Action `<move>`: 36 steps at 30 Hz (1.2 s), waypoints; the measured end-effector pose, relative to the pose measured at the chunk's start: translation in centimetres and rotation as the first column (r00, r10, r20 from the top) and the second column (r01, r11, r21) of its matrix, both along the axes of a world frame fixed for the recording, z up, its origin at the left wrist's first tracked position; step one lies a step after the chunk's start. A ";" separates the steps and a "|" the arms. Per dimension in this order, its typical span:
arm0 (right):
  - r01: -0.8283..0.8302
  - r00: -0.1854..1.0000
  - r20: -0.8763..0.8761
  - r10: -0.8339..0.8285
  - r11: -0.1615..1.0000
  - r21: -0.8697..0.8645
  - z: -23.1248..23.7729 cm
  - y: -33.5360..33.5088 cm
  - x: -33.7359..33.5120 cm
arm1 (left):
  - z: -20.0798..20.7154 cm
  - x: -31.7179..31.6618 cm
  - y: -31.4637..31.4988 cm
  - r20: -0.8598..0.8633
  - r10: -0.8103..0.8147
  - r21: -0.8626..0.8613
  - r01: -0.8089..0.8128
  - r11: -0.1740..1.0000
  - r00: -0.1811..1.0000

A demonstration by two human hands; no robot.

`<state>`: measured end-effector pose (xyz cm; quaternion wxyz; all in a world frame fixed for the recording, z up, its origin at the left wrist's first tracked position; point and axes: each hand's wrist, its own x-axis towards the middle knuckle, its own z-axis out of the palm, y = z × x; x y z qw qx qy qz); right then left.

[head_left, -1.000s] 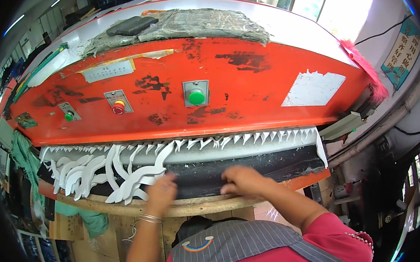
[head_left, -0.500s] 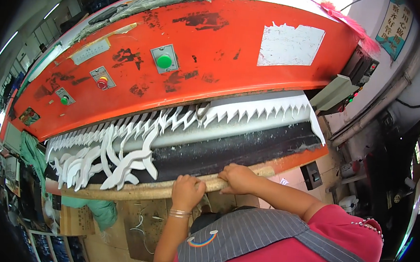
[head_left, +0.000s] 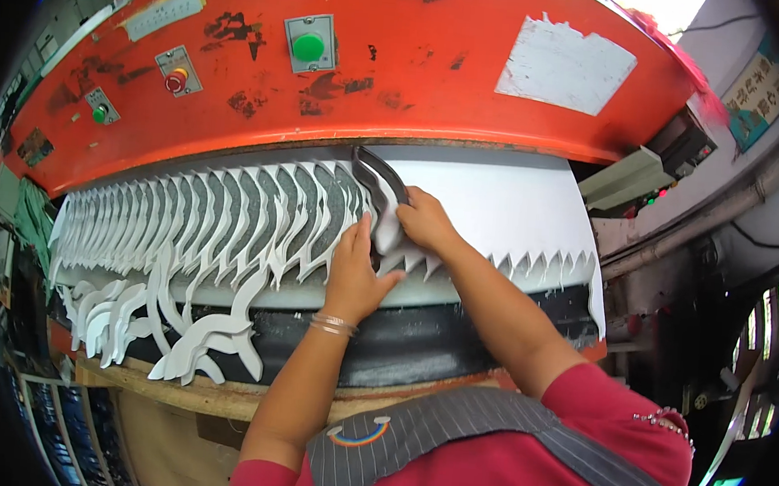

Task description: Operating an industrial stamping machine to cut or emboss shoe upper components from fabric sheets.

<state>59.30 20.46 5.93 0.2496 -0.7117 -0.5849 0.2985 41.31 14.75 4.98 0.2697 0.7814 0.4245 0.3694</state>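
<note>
Holding curved cutter (head_left: 385, 169); sheet (head_left: 501, 201) open rightward, edge zigzag.

Glare from upper-right window (head_left: 666, 6), bowed edges

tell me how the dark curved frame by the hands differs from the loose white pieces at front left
Colour: the dark curved frame is blackish; the loose white pieces are white.
Build: the frame is an outline with pale material showing inside; the pieces are solid strips.
Placement: the frame is gripped by the right hand over the white sheet; the pieces lie heaped, untouched.
Both are long, narrow and wavy.
</note>
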 end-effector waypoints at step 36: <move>-0.099 0.993 0.098 0.060 0.883 0.459 14.6 -4.5 -7.6 | 4.7 -28.8 15.3 0.497 0.627 -0.010 -0.719 0.695 0.599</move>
